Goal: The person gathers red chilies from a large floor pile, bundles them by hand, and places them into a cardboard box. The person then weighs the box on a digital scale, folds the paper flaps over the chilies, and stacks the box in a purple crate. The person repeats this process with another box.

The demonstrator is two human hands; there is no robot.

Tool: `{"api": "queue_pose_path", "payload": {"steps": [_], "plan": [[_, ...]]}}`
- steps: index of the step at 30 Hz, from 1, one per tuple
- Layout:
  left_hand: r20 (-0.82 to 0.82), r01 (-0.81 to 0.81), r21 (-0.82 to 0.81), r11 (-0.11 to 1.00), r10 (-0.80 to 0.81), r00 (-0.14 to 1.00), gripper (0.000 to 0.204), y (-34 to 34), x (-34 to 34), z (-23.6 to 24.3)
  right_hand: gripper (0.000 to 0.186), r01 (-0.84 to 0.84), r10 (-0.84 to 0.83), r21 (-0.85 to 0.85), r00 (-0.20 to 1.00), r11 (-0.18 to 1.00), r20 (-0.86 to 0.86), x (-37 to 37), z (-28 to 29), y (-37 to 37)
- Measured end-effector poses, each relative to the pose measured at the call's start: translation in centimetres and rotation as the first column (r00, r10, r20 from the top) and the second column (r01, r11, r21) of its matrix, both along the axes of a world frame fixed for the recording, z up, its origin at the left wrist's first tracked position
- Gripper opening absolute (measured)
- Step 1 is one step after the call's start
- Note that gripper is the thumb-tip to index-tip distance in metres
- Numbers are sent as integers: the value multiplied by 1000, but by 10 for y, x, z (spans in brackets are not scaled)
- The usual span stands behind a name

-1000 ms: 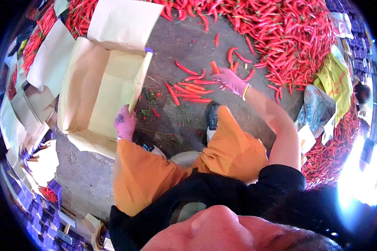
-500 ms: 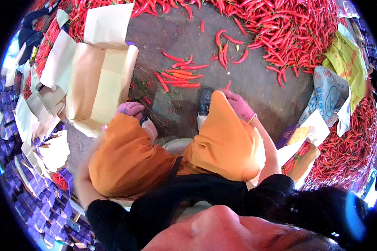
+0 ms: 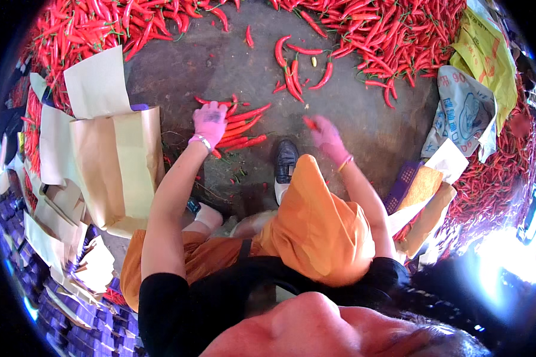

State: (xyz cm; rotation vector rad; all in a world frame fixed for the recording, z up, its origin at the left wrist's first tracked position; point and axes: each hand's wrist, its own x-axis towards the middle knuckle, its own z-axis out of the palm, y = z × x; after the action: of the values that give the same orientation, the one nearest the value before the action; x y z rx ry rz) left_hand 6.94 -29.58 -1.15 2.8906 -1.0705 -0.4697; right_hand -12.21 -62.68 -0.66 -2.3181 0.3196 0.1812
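My left hand (image 3: 209,123), in a pink glove, is at a small bunch of red chili peppers (image 3: 244,124) on the dark floor. Its fingers are curled over the stem-side ends at the bunch's left. The peppers lie roughly side by side, tips to the right. Slightly blurred, my right hand (image 3: 329,141), also gloved in pink, is raised right of the bunch, beyond my knee. A short red chili pepper (image 3: 309,122) sticks out from its closed fingers. Several loose chili peppers (image 3: 293,70) are scattered on the floor ahead of both hands.
A paper-lined box (image 3: 116,169) stands at my left, its flaps spread. Large heaps of red chilies (image 3: 387,38) lie ahead and at the right. Printed plastic sacks (image 3: 466,113) and a purple basket (image 3: 402,185) are on the right. My shoe (image 3: 286,159) is between the hands.
My left hand has moved from beside my left knee forward onto the bunch of chili peppers. My right hand has shifted slightly away from the right knee. The view has shifted a little.
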Motion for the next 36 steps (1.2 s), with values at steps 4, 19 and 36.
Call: {"api": "queue_pose_path", "payload": {"steps": [4, 19, 36], "plan": [[-119, -49, -17, 999, 46, 992, 29, 19, 5, -11, 32, 59, -100, -462, 993, 885, -65, 100, -3, -43], [-876, -775, 11, 632, 379, 297, 28, 4, 78, 68, 33, -215, 72, -460, 949, 861, -308, 244, -9, -69], [-703, -753, -490, 440, 311, 640, 30, -93, 79, -48, 24, -643, 620, -620, 725, 450, -301, 188, -6, -39]]}}
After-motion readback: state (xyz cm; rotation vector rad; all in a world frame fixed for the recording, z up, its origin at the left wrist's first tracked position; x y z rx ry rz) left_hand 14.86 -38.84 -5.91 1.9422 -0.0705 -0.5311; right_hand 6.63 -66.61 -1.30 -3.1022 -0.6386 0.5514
